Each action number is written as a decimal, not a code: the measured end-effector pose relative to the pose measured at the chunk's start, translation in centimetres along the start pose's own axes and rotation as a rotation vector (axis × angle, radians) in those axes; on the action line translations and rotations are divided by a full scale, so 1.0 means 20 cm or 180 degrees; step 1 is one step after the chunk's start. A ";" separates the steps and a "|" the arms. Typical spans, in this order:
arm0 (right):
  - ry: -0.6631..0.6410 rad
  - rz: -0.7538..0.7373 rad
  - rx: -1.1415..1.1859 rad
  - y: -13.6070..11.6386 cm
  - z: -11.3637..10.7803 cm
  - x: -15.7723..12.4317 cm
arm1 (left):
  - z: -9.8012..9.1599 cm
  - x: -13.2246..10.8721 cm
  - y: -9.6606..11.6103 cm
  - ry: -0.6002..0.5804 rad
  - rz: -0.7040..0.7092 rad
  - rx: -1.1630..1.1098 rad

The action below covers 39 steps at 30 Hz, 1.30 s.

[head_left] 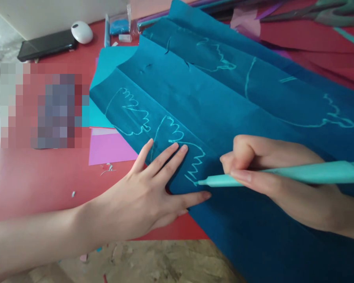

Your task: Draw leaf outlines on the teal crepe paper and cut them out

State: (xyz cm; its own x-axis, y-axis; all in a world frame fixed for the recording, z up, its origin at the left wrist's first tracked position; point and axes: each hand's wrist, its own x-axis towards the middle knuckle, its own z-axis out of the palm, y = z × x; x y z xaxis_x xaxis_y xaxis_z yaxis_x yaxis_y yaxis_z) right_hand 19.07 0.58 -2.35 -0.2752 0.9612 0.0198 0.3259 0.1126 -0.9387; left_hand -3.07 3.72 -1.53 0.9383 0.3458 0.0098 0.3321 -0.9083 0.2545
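Splaying, left hand (150, 192) rests on blue paper (191, 86); right hand's grip (284, 192) pinches marker (306, 173).

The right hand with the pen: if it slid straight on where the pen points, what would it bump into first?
Probably the left hand, between thumb and pointing finger: the pen in the right hand aims there across the blue paper, though depth is unclear.

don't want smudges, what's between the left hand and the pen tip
In the head view, a small patch of blue paper lies between the left hand and the pen tip, with part of the zigzag line on it.
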 end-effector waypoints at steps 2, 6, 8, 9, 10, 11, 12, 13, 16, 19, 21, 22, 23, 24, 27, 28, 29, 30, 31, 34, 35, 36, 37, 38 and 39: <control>-0.0088 0.0029 0.0029 0.00 0.00 0.00 | 0.00 0.00 0.00 0.0002 0.0004 0.0015; -0.0032 0.0032 0.0212 0.00 0.00 -0.01 | 0.00 0.00 0.01 -0.0017 0.0015 0.0048; 0.0153 0.0093 0.0288 0.01 0.00 -0.01 | -0.01 -0.01 0.01 -0.0003 0.0014 0.0033; 0.0226 0.0127 0.0301 0.01 0.00 -0.01 | -0.01 -0.01 0.01 0.0011 0.0010 0.0020; 0.0269 0.0150 0.0303 0.01 0.00 -0.01 | 0.00 -0.01 0.01 0.0017 0.0009 0.0005; 0.0284 0.0174 0.0280 0.01 0.01 0.00 | 0.00 -0.01 0.01 0.0013 0.0009 -0.0002; 0.0285 0.0193 0.0237 0.00 0.01 0.00 | 0.00 -0.01 0.01 0.0001 0.0010 -0.0001; 0.0285 0.0199 0.0201 0.00 0.01 0.00 | 0.00 -0.01 0.01 -0.0006 0.0012 0.0002; 0.0323 0.0195 0.0210 0.00 0.01 0.00 | 0.00 -0.01 0.00 0.0011 0.0011 0.0027; 0.0312 0.0181 0.0344 0.01 0.01 -0.01 | 0.00 -0.01 0.00 0.0022 0.0021 0.0041; 0.0312 0.0183 0.0367 0.01 0.01 -0.01 | 0.00 -0.01 0.00 0.0023 0.0029 0.0029; 0.0336 0.0176 0.0351 0.01 0.01 0.00 | 0.00 -0.01 0.01 0.0022 0.0026 0.0020; 0.0360 0.0174 0.0313 0.01 0.01 0.00 | 0.00 -0.01 0.01 0.0019 0.0026 0.0010; 0.0386 0.0171 0.0268 0.01 0.01 0.00 | 0.00 -0.01 0.01 0.0012 0.0025 0.0003; 0.0381 0.0162 0.0226 0.01 0.02 0.00 | 0.00 -0.02 0.00 -0.0011 0.0040 -0.0013; 0.0362 0.0159 0.0251 0.01 0.02 0.00 | 0.00 -0.02 0.00 -0.0013 0.0043 -0.0016; 0.0327 0.0161 0.0279 0.01 0.01 -0.01 | 0.00 -0.01 0.00 -0.0022 0.0041 -0.0012; 0.0294 0.0149 0.0308 0.01 0.01 -0.01 | 0.00 -0.01 0.00 -0.0034 0.0040 -0.0008; 0.0254 0.0140 0.0318 0.01 0.01 -0.02 | 0.00 -0.01 0.00 -0.0043 0.0044 0.0000; 0.0112 0.0101 0.0313 0.01 0.00 -0.02 | -0.01 0.00 0.00 -0.0055 0.0046 0.0025; 0.0081 0.0094 0.0309 0.01 0.00 -0.02 | -0.01 0.00 0.00 -0.0055 0.0042 0.0031; 0.0072 0.0100 0.0311 0.01 0.00 -0.02 | 0.00 0.00 0.00 -0.0052 0.0036 0.0035; 0.0085 0.0114 0.0318 0.01 0.00 -0.02 | 0.00 0.00 0.00 -0.0062 0.0027 0.0037; 0.0115 0.0124 0.0327 0.01 0.00 -0.01 | 0.00 0.00 0.00 -0.0069 0.0024 0.0034; 0.0153 0.0129 0.0324 0.01 0.00 -0.01 | 0.00 0.00 0.00 -0.0071 0.0025 0.0034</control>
State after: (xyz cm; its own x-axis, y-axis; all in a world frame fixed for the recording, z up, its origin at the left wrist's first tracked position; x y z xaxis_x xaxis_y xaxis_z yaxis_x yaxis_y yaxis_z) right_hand 19.11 0.35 -2.53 -0.2193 0.9756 -0.0049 0.2417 0.0495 -0.9691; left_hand -3.05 3.74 -1.47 0.9428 0.3333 -0.0100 0.3255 -0.9135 0.2442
